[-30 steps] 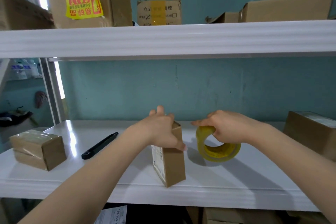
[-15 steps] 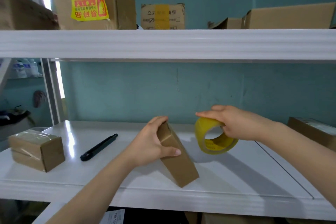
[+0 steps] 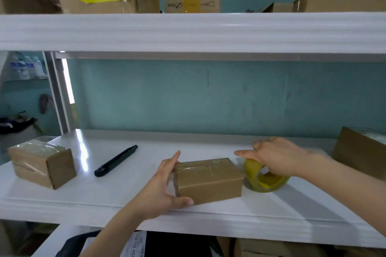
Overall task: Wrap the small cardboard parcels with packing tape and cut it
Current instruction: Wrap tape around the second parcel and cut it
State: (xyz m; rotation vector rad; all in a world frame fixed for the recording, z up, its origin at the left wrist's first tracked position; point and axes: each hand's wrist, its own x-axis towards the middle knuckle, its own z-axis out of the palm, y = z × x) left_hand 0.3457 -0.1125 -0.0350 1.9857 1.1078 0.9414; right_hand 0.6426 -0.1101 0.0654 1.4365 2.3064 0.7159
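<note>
A small brown cardboard parcel (image 3: 208, 179) lies flat on the white shelf (image 3: 125, 194), with clear tape across its top. My left hand (image 3: 163, 185) grips its left end, thumb along the front and fingers over the back. Just right of the parcel a yellow roll of packing tape (image 3: 264, 179) stands on the shelf. My right hand (image 3: 275, 157) holds the roll from above, fingers curled over it and forefinger stretched toward the parcel. A black utility knife (image 3: 116, 160) lies on the shelf to the left.
A taped parcel (image 3: 42, 166) sits at the shelf's left end, and a larger brown box (image 3: 361, 150) stands at the right edge. The upper shelf (image 3: 188, 31) overhangs, loaded with cartons. More boxes lie under the shelf.
My left hand has tipped the parcel from upright down onto its broad side. My right hand has set the tape roll down beside the parcel's right end.
</note>
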